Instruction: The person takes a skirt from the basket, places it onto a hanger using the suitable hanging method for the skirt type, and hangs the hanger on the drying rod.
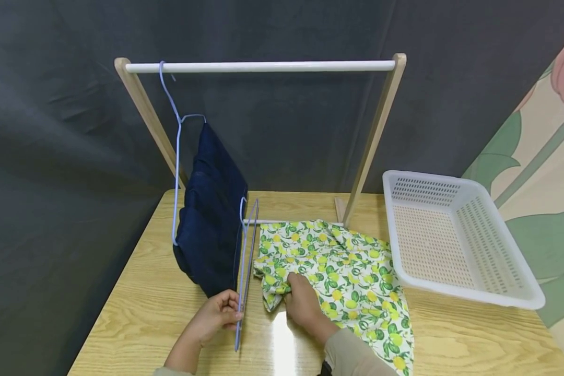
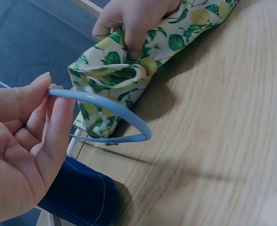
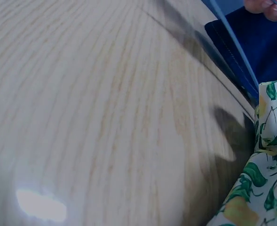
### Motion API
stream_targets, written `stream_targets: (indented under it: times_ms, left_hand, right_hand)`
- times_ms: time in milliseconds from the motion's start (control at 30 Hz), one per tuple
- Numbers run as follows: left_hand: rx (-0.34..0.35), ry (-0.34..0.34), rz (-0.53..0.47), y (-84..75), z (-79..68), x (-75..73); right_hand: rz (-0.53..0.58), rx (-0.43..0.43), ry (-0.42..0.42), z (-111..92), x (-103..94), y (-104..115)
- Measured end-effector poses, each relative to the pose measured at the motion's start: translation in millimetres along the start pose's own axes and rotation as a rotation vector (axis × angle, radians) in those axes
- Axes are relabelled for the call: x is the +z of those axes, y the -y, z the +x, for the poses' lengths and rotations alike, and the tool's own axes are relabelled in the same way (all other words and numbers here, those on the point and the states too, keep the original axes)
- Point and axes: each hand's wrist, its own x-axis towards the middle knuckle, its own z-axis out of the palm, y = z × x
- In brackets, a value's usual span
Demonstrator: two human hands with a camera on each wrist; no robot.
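My left hand [image 1: 216, 316] pinches the lower bar of a light blue hanger [image 1: 242, 261] between thumb and fingers. In the left wrist view the rounded end of that hanger [image 2: 138, 125] points toward the printed fabric. My right hand [image 1: 303, 303] grips a gathered edge of white cloth with lemons and green leaves [image 1: 343, 261]. Its folded opening [image 2: 114, 77] shows beside the right thumb in the left wrist view. Most of the cloth spreads over the table to the right. The right wrist view catches only a corner of the lemon cloth [image 3: 251, 202] and the left fingertips.
A rack with a white rail [image 1: 277, 67] and wooden posts stands at the back. From its left end hangs another light blue hanger [image 1: 176, 156] carrying a navy garment [image 1: 216, 209]. A white perforated basket [image 1: 432, 245] sits at the right on the wooden table [image 1: 136, 308].
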Motion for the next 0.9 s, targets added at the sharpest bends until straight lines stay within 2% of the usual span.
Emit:
stream_targets:
  times_ms: [167,467,667,900]
  left_hand:
    - [0.003,0.008,-0.020,2.5,1.6,2.3]
    - [-0.018,-0.007,-0.017,4.7,3.1,4.8]
    - [-0.021,0.005,-0.009,7.9,5.1,6.1]
    - [-0.018,0.015,-0.010,10.8,7.4,8.7]
  right_hand:
    - [0.082,0.030,-0.052,0.7,-3.8,-0.7]
    - [0.157,0.013,-0.216,0.3,-10.8,-4.3]
    - [0.222,0.053,-0.250,0.1,-16.5,-7.0]
    - [0.235,0.041,-0.306,-0.8,-19.2,-9.0]
